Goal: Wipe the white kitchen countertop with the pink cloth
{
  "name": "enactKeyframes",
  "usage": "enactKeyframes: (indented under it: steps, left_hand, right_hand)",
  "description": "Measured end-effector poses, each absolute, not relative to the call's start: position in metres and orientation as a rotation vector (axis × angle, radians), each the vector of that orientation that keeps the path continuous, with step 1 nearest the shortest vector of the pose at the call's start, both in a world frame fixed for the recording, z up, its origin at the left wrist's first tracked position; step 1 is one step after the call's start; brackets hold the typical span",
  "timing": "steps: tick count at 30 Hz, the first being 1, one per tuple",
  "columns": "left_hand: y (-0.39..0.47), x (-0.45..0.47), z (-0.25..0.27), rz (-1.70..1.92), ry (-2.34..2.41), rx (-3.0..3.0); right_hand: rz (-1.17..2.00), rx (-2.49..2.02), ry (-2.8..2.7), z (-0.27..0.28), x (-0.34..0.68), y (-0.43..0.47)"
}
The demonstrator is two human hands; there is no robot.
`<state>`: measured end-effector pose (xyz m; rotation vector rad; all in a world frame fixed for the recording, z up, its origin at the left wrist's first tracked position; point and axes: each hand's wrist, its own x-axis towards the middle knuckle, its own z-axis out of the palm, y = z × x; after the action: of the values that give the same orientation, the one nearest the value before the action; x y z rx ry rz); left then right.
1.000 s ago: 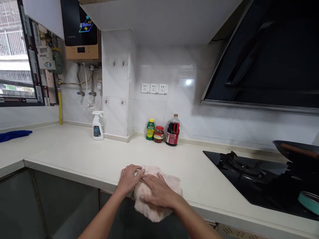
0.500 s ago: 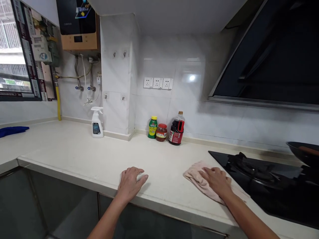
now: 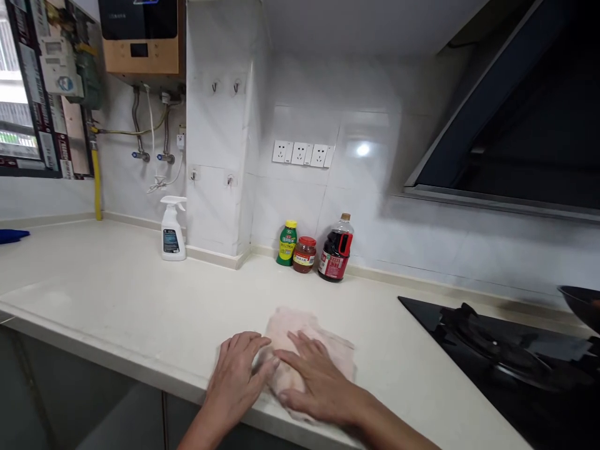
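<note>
The counter (image 3: 140, 300) leaves an open lane from the frame's left edge to the cloth (image 3: 337, 350) at lower centre. Spray (image 3: 172, 240), bottles (image 3: 287, 245) and jar (image 3: 304, 255) obstruct its back; burner (image 3: 499, 351) juts lower right, hood (image 3: 529, 150) upper right.

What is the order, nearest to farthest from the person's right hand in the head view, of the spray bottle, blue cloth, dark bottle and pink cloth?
1. Pink cloth: directly under the right hand.
2. Dark bottle: ahead of the hand, toward the back.
3. Spray bottle: well to the left, also toward the back.
4. Blue cloth: at the picture's left edge.
</note>
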<state>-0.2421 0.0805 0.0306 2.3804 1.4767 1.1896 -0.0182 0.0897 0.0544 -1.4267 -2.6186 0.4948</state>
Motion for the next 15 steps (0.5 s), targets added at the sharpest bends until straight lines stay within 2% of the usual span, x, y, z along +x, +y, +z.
enactKeyframes:
  steps: [5,9,15]
  left_hand:
    - [0.084,-0.247,0.023,1.208,1.503,2.436]
    - [0.088,-0.249,0.015,1.215,1.533,2.493]
    - [0.091,-0.249,0.015,1.249,1.462,2.569]
  right_hand:
    - [0.404,-1.228,-2.726,0.058,-0.058,0.179]
    - [0.292,-1.469,-2.61,0.056,-0.039,0.24]
    - [0.159,-1.876,-2.325,0.041,0.049,0.292]
